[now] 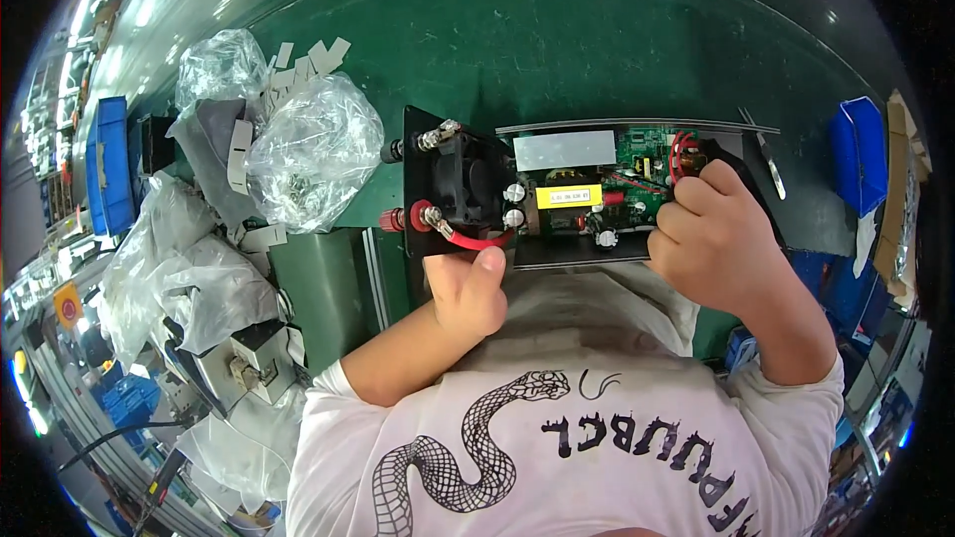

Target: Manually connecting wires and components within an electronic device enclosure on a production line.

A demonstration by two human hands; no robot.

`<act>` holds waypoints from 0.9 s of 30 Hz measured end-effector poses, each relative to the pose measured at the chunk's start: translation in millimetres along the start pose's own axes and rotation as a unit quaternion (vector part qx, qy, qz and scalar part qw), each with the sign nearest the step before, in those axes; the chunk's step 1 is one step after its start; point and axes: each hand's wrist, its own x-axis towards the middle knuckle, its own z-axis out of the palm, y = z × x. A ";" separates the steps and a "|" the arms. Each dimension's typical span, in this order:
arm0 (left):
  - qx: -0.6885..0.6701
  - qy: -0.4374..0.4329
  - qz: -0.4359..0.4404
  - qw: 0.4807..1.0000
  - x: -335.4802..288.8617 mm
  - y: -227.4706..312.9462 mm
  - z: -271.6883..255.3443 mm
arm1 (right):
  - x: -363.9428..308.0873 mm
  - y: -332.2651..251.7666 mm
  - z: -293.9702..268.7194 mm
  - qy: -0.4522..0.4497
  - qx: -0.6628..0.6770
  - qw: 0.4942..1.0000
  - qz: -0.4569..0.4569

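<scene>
1. The open electronic unit [587, 179] lies lengthwise on the bench, right in front of the person, near the bench's close edge.
2. Its inside is bare to view: green circuit board [652, 151], pale rectangular plate [565, 151], yellow label [569, 197], silver-topped round capacitors and thin red wires at the right end.
3. A black end panel [417, 144] closes its left side, with a dark fan [476, 179] just inside; one black and one red terminal jut outward, and a thick red cable [479, 240] curves in from the red one.
4. The left hand [468, 293] is at the near left corner, thumb up beside the red cable; its other fingers are hidden, so I can't tell how firmly it grips.
5. The right hand [711, 234] is curled into a fist over the right end, covering part of it; whether anything is inside, I can't tell.
6. Tweezers [772, 164] lie beyond that fist; clear plastic bags [320, 149], a grey cloth [207, 139] and white slips [318, 59] crowd the left.
7. The bench [617, 30] is green and scuffed; blue bins [860, 154] flank it, with lit shelving further left.
</scene>
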 end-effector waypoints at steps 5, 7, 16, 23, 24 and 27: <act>0.018 -0.047 0.038 0.998 0.4 -1.6 -7.1 | 1.2 0.0 -7.3 -0.060 -0.002 0.998 -0.008; 0.015 -0.068 0.068 0.995 1.4 -2.8 -8.9 | 1.5 0.2 -8.0 -0.064 -0.002 0.998 -0.008; 0.043 -0.076 0.058 0.995 -4.9 -7.4 -12.4 | 1.0 -1.2 -0.1 -0.013 0.003 1.000 0.002; 0.028 -0.069 0.029 0.997 1.6 2.1 -5.6 | -0.9 0.0 -0.2 -0.018 0.011 1.000 0.005; 0.024 -0.065 0.004 0.998 5.2 5.3 -6.2 | -2.2 0.2 -1.0 -0.020 0.011 1.000 0.005; 0.124 -0.136 0.007 0.983 24.1 15.3 -37.3 | -2.3 0.5 -2.3 -0.023 0.025 0.999 0.018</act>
